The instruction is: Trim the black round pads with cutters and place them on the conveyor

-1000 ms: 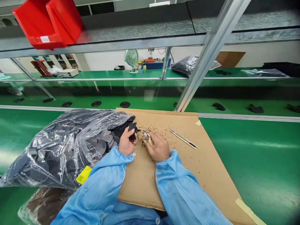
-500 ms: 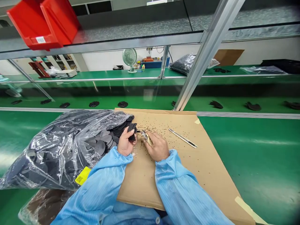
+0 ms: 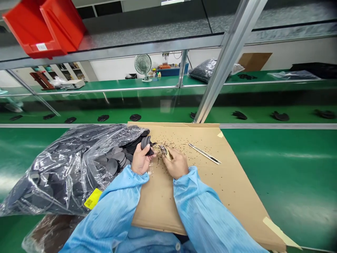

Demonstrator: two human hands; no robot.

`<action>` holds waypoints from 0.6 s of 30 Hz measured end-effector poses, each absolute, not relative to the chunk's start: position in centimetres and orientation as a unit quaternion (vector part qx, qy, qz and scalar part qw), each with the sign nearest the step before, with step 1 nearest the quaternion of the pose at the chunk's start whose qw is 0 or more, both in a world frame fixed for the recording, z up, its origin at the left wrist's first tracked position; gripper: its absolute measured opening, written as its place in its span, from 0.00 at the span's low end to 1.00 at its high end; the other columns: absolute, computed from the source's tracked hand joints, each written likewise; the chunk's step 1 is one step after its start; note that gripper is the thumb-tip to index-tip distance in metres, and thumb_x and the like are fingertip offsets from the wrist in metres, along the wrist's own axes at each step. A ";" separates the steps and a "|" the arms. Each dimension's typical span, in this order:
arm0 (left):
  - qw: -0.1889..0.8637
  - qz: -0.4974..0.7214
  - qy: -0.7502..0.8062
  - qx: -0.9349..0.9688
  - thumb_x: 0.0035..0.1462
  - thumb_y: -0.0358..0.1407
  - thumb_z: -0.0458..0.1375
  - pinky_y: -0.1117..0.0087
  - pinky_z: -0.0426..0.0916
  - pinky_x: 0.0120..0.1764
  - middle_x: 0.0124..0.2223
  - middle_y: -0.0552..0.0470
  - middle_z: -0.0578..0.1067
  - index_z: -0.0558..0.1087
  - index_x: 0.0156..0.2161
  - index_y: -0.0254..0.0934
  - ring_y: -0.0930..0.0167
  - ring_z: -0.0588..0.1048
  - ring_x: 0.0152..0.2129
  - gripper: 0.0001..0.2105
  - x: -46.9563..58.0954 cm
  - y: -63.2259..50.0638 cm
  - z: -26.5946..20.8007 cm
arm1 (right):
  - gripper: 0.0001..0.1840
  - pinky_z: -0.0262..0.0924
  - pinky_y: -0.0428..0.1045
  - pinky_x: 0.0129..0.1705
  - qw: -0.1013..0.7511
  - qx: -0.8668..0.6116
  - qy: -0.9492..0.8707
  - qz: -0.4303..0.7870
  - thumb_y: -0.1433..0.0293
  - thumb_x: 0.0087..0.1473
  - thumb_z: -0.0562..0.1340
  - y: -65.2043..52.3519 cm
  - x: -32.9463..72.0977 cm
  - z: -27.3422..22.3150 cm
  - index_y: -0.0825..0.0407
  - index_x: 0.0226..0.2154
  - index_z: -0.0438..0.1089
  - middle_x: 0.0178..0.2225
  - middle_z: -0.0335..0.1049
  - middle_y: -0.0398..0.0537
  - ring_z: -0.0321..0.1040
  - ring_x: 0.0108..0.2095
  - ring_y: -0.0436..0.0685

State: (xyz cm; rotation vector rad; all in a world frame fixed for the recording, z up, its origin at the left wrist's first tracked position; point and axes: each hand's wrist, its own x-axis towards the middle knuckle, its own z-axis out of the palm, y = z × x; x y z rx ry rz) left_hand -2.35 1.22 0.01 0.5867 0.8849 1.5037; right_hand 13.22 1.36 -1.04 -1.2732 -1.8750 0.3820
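Observation:
Curved black plastic pieces (image 3: 146, 144) are pinched together in my left hand (image 3: 141, 159), fingers closed round them, beside the mouth of a clear bag. In my right hand (image 3: 177, 163) is a pair of cutting pliers (image 3: 165, 151) with pale handles; its metal jaws point toward the black pieces, a small gap apart from them. Small dark bits (image 3: 168, 142) lie scattered over the cardboard sheet (image 3: 155, 211) under both hands. A slim utility knife (image 3: 204, 153) rests on the cardboard to the right. How many pieces the left hand holds is hard to tell.
A large clear bag (image 3: 63, 168) of black discs fills the left of the green table (image 3: 284, 168). Behind, black parts (image 3: 135, 117) lie spaced along a green strip. A metal post (image 3: 223, 66) slants up at centre right. A red bin (image 3: 43, 28) sits on the shelf above.
The plier jaws have drawn back from the black pieces, leaving a gap. My left hand has turned the pieces so more of their curved faces show. The whole view has shifted slightly.

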 end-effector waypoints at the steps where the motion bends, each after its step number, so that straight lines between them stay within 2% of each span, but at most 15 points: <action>1: 0.604 0.652 0.382 0.254 0.43 0.37 0.68 0.78 0.64 0.22 0.29 0.57 0.69 0.63 0.40 0.39 0.75 0.73 0.23 0.21 -2.4 1.3 0.0 | 0.15 0.63 0.49 0.38 0.420 -0.513 -0.731 0.163 0.69 0.51 0.59 1.4 13.3 -1.0 0.48 0.43 0.72 0.34 0.73 0.47 0.69 0.35 0.57; 5: 0.616 0.656 0.369 0.231 0.41 0.35 0.70 0.83 0.53 0.16 0.27 0.61 0.65 0.66 0.39 0.38 0.83 0.63 0.16 0.21 -2.7 1.6 -0.1 | 0.14 0.62 0.51 0.38 0.420 -0.536 -0.709 0.186 0.68 0.49 0.60 1.4 13.4 -0.7 0.48 0.41 0.72 0.34 0.72 0.47 0.69 0.36 0.58; 6: 0.618 0.658 0.368 0.222 0.41 0.35 0.70 0.83 0.52 0.15 0.26 0.61 0.64 0.66 0.38 0.37 0.84 0.62 0.16 0.20 -2.8 1.7 -0.2 | 0.15 0.62 0.51 0.39 0.415 -0.539 -0.709 0.188 0.68 0.49 0.60 1.4 13.3 -0.7 0.48 0.41 0.72 0.35 0.72 0.47 0.69 0.36 0.59; 8: 0.623 0.662 0.363 0.206 0.43 0.36 0.69 0.82 0.59 0.18 0.26 0.59 0.66 0.68 0.36 0.36 0.81 0.65 0.18 0.17 -2.9 1.8 -0.3 | 0.16 0.62 0.52 0.40 0.404 -0.541 -0.713 0.191 0.68 0.49 0.60 1.4 13.3 -0.7 0.49 0.42 0.72 0.36 0.72 0.48 0.68 0.38 0.59; 10: 0.630 0.664 0.351 0.195 0.45 0.36 0.68 0.77 0.67 0.25 0.28 0.55 0.70 0.68 0.37 0.36 0.76 0.71 0.25 0.15 -2.9 1.9 -0.3 | 0.16 0.62 0.52 0.40 0.394 -0.536 -0.722 0.192 0.68 0.49 0.60 1.3 13.2 -0.7 0.49 0.42 0.72 0.36 0.72 0.48 0.68 0.37 0.59; 12: 0.640 0.659 0.346 0.191 0.46 0.34 0.67 0.73 0.70 0.30 0.31 0.53 0.73 0.68 0.37 0.36 0.73 0.74 0.28 0.14 -3.0 1.8 -0.2 | 0.16 0.62 0.51 0.39 0.389 -0.523 -0.734 0.193 0.68 0.49 0.60 1.2 13.1 -0.7 0.48 0.43 0.72 0.35 0.72 0.48 0.68 0.36 0.58; 18: 0.677 0.626 0.345 0.175 0.47 0.32 0.66 0.79 0.60 0.20 0.29 0.55 0.69 0.69 0.40 0.36 0.79 0.67 0.20 0.15 -3.1 1.6 0.3 | 0.16 0.61 0.51 0.41 0.369 -0.504 -0.756 0.196 0.70 0.49 0.60 1.1 13.0 -0.8 0.50 0.43 0.71 0.36 0.72 0.49 0.68 0.38 0.58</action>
